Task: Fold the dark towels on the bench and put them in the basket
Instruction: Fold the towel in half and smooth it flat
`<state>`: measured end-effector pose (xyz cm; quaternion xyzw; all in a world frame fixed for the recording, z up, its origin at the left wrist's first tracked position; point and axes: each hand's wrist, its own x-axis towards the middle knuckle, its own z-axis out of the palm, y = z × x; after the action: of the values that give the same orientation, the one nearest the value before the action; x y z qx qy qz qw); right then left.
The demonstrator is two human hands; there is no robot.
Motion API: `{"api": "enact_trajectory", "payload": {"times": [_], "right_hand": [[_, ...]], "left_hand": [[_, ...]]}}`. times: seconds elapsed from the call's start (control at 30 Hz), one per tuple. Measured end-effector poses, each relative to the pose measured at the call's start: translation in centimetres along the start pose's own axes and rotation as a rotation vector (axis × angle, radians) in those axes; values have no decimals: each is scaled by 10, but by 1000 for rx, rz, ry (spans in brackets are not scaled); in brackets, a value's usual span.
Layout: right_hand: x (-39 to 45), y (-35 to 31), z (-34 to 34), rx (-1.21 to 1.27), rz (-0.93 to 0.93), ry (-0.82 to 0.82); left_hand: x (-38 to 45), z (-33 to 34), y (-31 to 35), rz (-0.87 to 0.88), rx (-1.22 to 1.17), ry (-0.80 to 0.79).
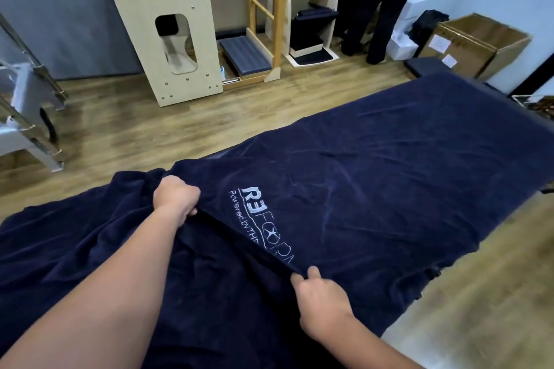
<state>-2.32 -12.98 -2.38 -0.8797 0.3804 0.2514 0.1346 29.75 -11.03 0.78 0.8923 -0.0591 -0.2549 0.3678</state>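
— Right now, which step?
— First fold, barely begun. Dark towel spread long over the bench, reaching from the near end toward the far right, white logo facing up near the hands.

— And the hands?
— Left hand curled round the towel's near edge on the left, cloth bunched in the grip. Right hand pinching the same edge nearer and further right, thumb and fingertips closed on the hem. Edge lifted slightly between the two, more dark cloth heaped underneath and to the left.

— Next move?
— Probably carrying that edge up and over toward the far end, corners kept level so the halves meet square. Needs an even pull from both hands; otherwise a skewed fold, or the far end sliding off.

— Basket?
— Perhaps that wire rim at the far right edge; too little showing to tell.

— Room?
— Wood-plank floor. Pale wooden arch-shaped apparatus at the far left, ladder frame beside it, open cardboard box at the far right, a person in dark trousers standing by the far wall.
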Motion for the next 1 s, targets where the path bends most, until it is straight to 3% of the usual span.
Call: {"api": "enact_trajectory", "payload": {"times": [0.17, 0.33, 0.43, 0.57, 0.7, 0.83, 1.0], "right_hand": [[-7, 32, -6, 24, 68, 21], [-9, 77, -15, 214, 240, 112], [-6, 111, -17, 296, 297, 179], [-6, 160, -22, 373, 281, 213], [-4, 218, -26, 225, 221, 187], [7, 285, -32, 217, 286, 372], [16, 365, -48, 477, 424, 481]], "left_hand": [[4, 25, 26, 53, -167, -141], [-5, 67, 58, 261, -39, -92], [-17, 99, 81, 312, -17, -151], [-35, 140, 122, 280, -105, -218], [-57, 182, 161, 373, -39, -178], [-82, 226, 202, 436, 0, -194], [-105, 282, 249, 493, 35, -219]]}}
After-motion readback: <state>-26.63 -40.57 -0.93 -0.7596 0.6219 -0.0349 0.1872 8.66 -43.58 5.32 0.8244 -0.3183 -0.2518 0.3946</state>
